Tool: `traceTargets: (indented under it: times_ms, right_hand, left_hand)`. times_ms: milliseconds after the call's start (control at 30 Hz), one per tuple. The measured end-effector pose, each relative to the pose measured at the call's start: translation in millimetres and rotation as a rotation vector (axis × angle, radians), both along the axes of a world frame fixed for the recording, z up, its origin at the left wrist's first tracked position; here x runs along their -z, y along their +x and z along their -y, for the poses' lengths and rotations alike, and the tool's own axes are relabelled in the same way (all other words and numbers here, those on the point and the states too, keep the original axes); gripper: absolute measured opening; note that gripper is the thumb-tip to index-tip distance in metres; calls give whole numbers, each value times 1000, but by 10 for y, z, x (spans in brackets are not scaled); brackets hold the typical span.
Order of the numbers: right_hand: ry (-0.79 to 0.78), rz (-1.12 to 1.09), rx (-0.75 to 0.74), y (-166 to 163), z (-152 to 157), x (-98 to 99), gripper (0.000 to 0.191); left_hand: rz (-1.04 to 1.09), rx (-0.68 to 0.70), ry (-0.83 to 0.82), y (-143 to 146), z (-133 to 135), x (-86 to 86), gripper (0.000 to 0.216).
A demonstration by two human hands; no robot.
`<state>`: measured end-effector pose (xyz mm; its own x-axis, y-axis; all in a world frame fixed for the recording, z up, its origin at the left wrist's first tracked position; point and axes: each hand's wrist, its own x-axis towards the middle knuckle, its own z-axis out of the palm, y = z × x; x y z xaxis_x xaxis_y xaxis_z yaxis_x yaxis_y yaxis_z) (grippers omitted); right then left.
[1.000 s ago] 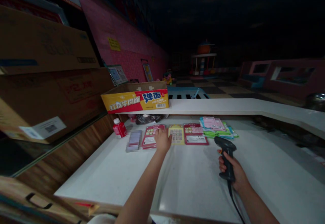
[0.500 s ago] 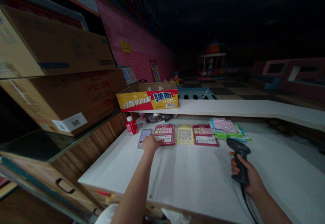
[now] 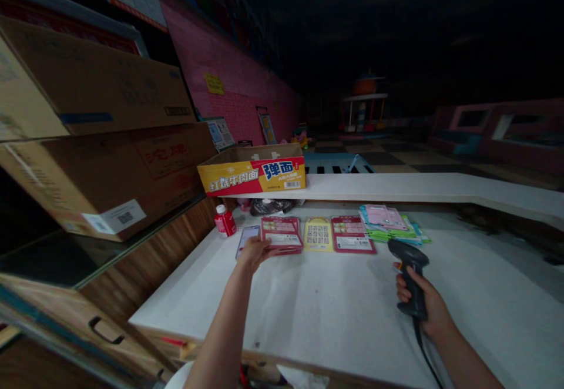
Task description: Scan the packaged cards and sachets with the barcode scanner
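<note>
My left hand (image 3: pixel 254 251) is at the lower left corner of a dark-red flat packet (image 3: pixel 284 237) with a white label. Its fingers are closed on the packet's edge, which looks slightly raised from another red packet beneath. Just left of it, partly covered by that hand, lies a phone (image 3: pixel 247 239) with its screen lit. A black corded barcode scanner (image 3: pixel 409 271) is gripped in my right hand (image 3: pixel 425 305) above the right part of the white table (image 3: pixel 317 312). To the right of the packet lie a yellow QR-code card (image 3: pixel 319 235) and another dark-red packet (image 3: pixel 352 236).
Pink and green packets (image 3: pixel 388 224) are piled at the back right. A small red bottle (image 3: pixel 225 222) stands at the back left. On the raised shelf (image 3: pixel 388 186) sits an open yellow-and-red carton (image 3: pixel 251 177). Large cardboard boxes (image 3: pixel 110 171) are stacked at left.
My left hand has closed on the red packet's edge and lifted it slightly, shifting the top packet out of line. My right hand still holds the scanner. The view has shifted slightly.
</note>
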<state>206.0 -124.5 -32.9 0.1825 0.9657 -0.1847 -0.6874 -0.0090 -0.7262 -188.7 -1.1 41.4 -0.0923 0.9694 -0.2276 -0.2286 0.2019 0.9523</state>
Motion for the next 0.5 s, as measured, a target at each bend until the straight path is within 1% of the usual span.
traceTargets:
  times_ms: [33, 67, 200, 267, 367, 433, 500]
  right_hand:
    - [6, 1, -3, 3, -3, 8, 40]
    - [11, 1, -7, 5, -7, 15, 38]
    - [9, 5, -15, 6, -17, 24, 36]
    - [3, 18, -11, -2, -19, 11, 38]
    - [5, 60, -6, -26, -16, -24, 42]
    - [7, 106, -11, -47, -11, -43, 46]
    - [20, 162, -18, -74, -6, -53, 48]
  left_hand:
    - [76, 0, 35, 54, 26, 22, 18]
    - [108, -13, 81, 122, 49, 50, 20]
    - [101, -79, 294, 532, 79, 230, 41]
    - [64, -90, 392, 788, 54, 348, 44]
    - [0, -81, 490, 1145, -5, 531, 44]
    - [-74, -99, 526, 1317, -37, 645, 43]
    - [-173, -111, 519, 1420, -56, 746, 42]
